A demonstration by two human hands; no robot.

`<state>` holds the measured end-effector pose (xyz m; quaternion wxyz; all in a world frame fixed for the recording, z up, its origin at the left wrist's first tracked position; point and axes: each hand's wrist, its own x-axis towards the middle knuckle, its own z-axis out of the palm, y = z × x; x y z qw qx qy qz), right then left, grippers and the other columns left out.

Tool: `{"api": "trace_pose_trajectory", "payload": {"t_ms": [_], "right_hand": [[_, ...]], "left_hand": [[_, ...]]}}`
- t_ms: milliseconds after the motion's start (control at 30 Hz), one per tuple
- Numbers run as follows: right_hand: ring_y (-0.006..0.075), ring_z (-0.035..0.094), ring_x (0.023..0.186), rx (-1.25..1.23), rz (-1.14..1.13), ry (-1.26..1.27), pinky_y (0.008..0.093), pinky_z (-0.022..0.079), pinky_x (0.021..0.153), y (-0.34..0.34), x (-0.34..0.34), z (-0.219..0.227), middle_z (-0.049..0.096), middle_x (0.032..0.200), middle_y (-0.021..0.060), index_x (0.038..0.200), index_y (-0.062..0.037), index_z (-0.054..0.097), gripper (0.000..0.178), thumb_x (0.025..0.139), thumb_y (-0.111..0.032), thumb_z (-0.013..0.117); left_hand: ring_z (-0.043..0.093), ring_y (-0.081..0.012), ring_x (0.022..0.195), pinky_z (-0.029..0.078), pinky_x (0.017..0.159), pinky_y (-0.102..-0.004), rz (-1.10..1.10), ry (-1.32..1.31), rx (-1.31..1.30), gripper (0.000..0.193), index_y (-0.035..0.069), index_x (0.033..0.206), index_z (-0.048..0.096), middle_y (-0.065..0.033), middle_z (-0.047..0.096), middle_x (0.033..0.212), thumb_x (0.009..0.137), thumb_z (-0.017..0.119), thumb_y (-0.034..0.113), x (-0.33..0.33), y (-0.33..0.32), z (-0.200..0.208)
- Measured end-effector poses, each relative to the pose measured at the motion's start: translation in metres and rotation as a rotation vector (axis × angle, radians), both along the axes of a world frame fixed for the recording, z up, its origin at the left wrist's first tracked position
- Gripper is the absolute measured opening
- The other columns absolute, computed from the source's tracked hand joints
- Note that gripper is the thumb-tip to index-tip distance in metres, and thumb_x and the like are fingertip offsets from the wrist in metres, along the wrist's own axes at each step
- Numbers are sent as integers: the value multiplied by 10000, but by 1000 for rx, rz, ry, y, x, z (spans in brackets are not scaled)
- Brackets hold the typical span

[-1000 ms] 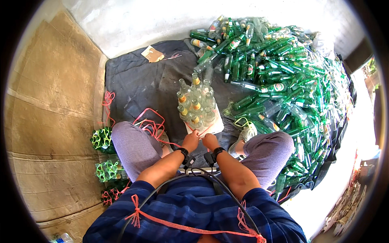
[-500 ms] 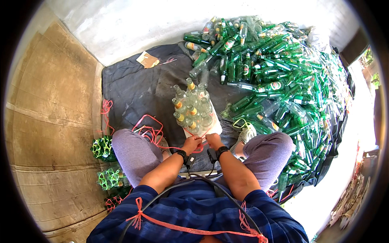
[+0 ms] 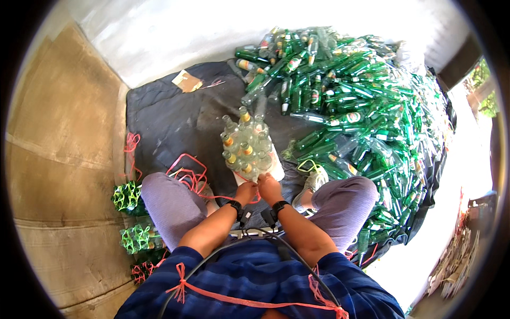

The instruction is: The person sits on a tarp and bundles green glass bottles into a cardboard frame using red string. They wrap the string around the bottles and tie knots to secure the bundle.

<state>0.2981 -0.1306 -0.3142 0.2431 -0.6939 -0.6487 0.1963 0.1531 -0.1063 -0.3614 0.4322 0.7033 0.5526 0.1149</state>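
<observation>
Both hands, left hand [image 3: 245, 190] and right hand [image 3: 268, 186], at near side of clear bottle cluster [image 3: 247, 149] on dark mat [image 3: 170, 122]. Red string [image 3: 186, 175] beside. Green bottle heap [image 3: 361, 101] along mat's right edge.

Sunlit outdoor corner: pale concrete wall [image 3: 175, 32] beyond, brown tiled floor [image 3: 58, 138] off to the left, dark ground sheet [image 3: 170, 122] spread underneath, bright pavement [image 3: 467, 159] far right.
</observation>
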Motion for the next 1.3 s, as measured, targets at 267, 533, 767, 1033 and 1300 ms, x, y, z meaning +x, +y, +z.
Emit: {"api": "trace_pose_trajectory", "payload": {"t_ms": [267, 533, 767, 1033, 1300], "right_hand": [[387, 667, 845, -120, 93, -58, 487, 541, 705, -4, 3, -5, 637, 937, 168, 869, -84, 629, 79, 862, -161, 614], [360, 694, 833, -87, 119, -128, 451, 567, 721, -8, 7, 5, 658, 922, 182, 884, -58, 658, 116, 836, -162, 648], [343, 696, 814, -43, 127, -180, 437, 562, 696, -6, 7, 2, 674, 829, 154, 850, -75, 674, 122, 834, -190, 634], [367, 702, 842, -154, 191, -107, 467, 558, 716, 2, 12, 6, 701, 867, 173, 931, -75, 620, 284, 715, -188, 767], [421, 688, 847, -192, 149, -6, 504, 547, 723, 5, 14, 2, 697, 866, 225, 1000, -55, 586, 199, 838, -151, 650]], "left_hand": [[682, -223, 769, 528, 680, -343, 139, -330, -280, 197, 8, 988, 689, -122, 707, 874, 950, 600, 180, 5, -7, -3], [619, -174, 704, 530, 606, -336, 411, -759, -522, 143, 18, 1013, 600, -51, 625, 857, 1005, 608, 161, 17, -12, -34], [638, -196, 733, 550, 624, -344, 596, -903, -520, 198, 15, 1054, 592, -72, 622, 848, 958, 685, 161, 27, -19, -40], [627, -167, 648, 535, 553, -310, 597, -733, -471, 165, 7, 1022, 642, -71, 641, 810, 973, 640, 165, 27, -20, 0], [595, -182, 552, 447, 448, -311, 520, -731, -576, 122, -16, 951, 598, -108, 626, 744, 975, 547, 92, 21, -17, 11]]}}
